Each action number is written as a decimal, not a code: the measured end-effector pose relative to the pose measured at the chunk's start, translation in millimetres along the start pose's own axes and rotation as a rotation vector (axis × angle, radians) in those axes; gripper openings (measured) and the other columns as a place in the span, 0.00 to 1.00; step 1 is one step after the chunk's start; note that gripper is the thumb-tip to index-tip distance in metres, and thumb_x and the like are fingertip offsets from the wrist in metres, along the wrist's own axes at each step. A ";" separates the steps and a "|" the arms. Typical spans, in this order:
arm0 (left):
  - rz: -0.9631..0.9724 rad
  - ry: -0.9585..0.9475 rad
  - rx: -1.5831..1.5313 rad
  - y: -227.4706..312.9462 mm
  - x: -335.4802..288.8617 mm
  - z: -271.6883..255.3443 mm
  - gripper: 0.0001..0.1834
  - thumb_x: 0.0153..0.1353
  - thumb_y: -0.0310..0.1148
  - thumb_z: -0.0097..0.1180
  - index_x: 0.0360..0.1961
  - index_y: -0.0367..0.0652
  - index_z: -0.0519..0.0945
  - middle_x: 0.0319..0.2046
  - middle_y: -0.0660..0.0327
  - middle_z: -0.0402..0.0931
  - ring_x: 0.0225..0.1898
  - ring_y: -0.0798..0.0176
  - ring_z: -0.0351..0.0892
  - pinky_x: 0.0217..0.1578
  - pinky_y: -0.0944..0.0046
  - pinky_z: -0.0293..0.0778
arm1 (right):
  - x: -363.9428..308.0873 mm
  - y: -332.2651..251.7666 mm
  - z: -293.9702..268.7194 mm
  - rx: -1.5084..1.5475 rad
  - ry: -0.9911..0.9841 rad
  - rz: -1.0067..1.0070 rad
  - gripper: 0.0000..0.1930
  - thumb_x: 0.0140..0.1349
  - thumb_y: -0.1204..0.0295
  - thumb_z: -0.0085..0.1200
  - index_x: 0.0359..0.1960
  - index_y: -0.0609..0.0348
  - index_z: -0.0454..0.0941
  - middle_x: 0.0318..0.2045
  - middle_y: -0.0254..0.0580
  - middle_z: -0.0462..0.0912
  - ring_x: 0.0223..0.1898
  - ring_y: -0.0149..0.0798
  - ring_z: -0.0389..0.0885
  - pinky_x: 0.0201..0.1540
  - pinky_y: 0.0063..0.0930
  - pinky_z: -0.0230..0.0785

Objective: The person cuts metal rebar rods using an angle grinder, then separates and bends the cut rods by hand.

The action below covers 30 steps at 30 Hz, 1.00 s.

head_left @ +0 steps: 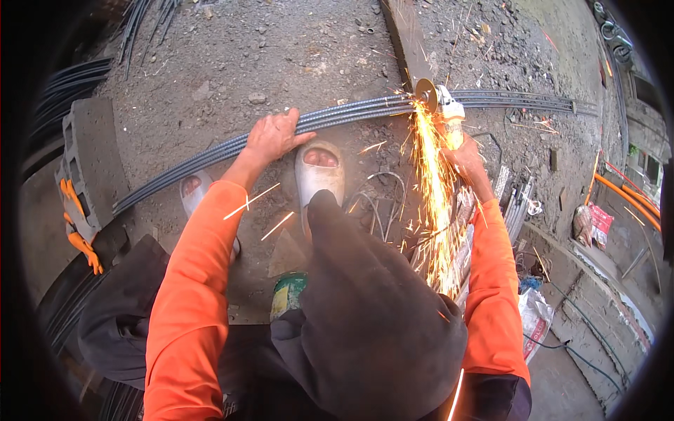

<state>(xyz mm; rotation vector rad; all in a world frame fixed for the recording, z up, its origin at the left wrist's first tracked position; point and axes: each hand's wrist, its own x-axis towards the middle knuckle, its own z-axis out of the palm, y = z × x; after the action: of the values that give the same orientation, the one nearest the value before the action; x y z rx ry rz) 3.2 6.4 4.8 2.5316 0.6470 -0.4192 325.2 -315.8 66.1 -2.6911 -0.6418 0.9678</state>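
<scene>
A bundle of long dark steel rods (351, 112) lies across the dirt ground. My left hand (274, 135) presses flat on the rods, fingers spread. My right hand (463, 156) grips an angle grinder (444, 105) whose disc (425, 91) bites into the rods, throwing a stream of orange sparks (435, 210) back toward me. Both sleeves are orange. My two feet in pale open-toed clogs (319, 172) stand just behind the rods, and my dark-trousered knee (365, 309) fills the middle of the view.
A grey concrete block (88, 161) with orange gloves (77, 224) on it sits at left. More rods (70, 91) lie at far left. A wooden plank (407, 38) lies under the rods. Orange pipes (628, 200), bags and wire scraps are at right.
</scene>
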 end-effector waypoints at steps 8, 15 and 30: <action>0.006 0.021 0.029 -8.0 -4.0 2.4 0.33 0.63 0.66 0.56 0.43 0.42 0.74 0.34 0.44 0.85 0.39 0.39 0.86 0.41 0.43 0.81 | -14.1 -8.7 7.5 0.229 0.002 -0.122 0.23 0.51 0.66 0.65 0.47 0.67 0.78 0.37 0.46 0.87 0.37 0.39 0.84 0.44 0.34 0.76; 0.005 -0.017 -0.026 5.3 1.2 -5.7 0.33 0.64 0.65 0.56 0.43 0.41 0.74 0.36 0.43 0.84 0.41 0.38 0.85 0.43 0.43 0.81 | -7.0 15.2 7.5 0.137 0.039 -0.119 0.23 0.48 0.69 0.66 0.47 0.67 0.78 0.37 0.46 0.87 0.35 0.36 0.84 0.42 0.32 0.76; 0.074 0.083 -0.029 -2.0 2.4 4.9 0.33 0.63 0.64 0.57 0.40 0.39 0.72 0.31 0.41 0.83 0.36 0.35 0.85 0.37 0.41 0.81 | -7.3 20.2 9.4 0.147 0.035 -0.008 0.28 0.43 0.65 0.70 0.47 0.67 0.79 0.39 0.51 0.87 0.38 0.46 0.86 0.45 0.35 0.77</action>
<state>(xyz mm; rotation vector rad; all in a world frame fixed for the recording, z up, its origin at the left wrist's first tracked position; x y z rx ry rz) 3.4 6.2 -1.1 2.5475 0.5830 -0.2786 320.8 -336.5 56.2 -2.5685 -0.5514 0.9258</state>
